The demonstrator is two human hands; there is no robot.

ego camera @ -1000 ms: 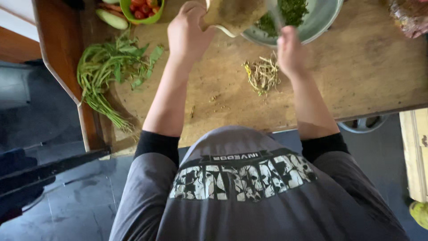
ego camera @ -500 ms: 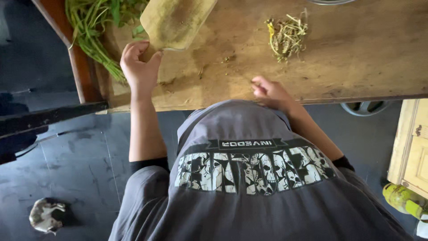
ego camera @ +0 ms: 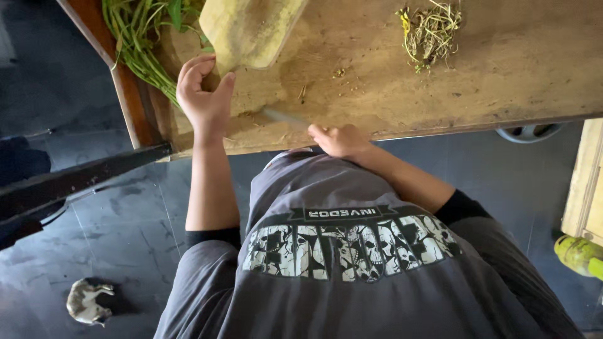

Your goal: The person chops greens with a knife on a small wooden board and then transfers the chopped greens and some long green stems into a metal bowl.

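- Cutting board (ego camera: pixel 251 31): yellowish, tilted above the left part of the wooden table (ego camera: pixel 502 81), its handle end low.
- Left hand (ego camera: pixel 202 94): fingers curled round the board's handle, grasping it.
- Right hand (ego camera: pixel 339 139): at the table's near edge, fingers clenched on a knife (ego camera: pixel 282 117) whose blade lies blurred on the top.
- Green stalks (ego camera: pixel 138 37): bunched just left of the board.
- Root trimmings (ego camera: pixel 430 28): small heap, well apart to the right.

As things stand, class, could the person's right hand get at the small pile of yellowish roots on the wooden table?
Probably yes: the right hand rests at the table's near edge, and only bare wood lies between it and the root pile.
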